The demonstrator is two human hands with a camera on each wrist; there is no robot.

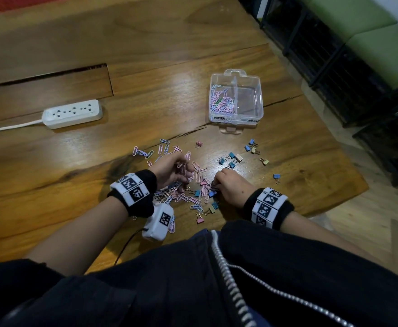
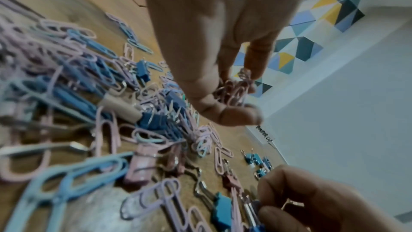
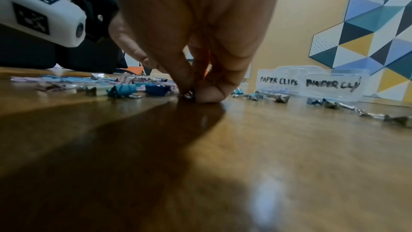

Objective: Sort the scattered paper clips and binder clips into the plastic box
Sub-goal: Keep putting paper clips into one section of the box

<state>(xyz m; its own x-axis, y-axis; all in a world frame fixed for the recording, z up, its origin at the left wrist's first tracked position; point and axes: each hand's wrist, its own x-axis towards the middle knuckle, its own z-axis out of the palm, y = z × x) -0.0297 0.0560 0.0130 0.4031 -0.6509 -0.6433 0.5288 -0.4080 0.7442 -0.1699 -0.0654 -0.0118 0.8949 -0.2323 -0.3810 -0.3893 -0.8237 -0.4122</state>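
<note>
Pastel paper clips [image 1: 181,197] and small binder clips [image 1: 233,159] lie scattered on the wooden table. My left hand [image 1: 176,171] hovers just above the pile and grips a bunch of pink paper clips [image 2: 234,93] in its curled fingers. My right hand [image 1: 226,185] is down on the table at the pile's right edge. Its thumb and fingertips pinch the metal handle of a blue binder clip [image 2: 252,207]. The clear plastic box [image 1: 259,100] stands open further back. Its left compartment holds paper clips [image 1: 221,101]; the right compartment looks empty.
A white power strip [image 1: 73,113] with its cord lies at the far left. The table's edge runs diagonally on the right, with black wire crates [image 1: 334,67] beyond it. More binder clips [image 1: 253,146] lie between my right hand and the box [image 3: 312,84].
</note>
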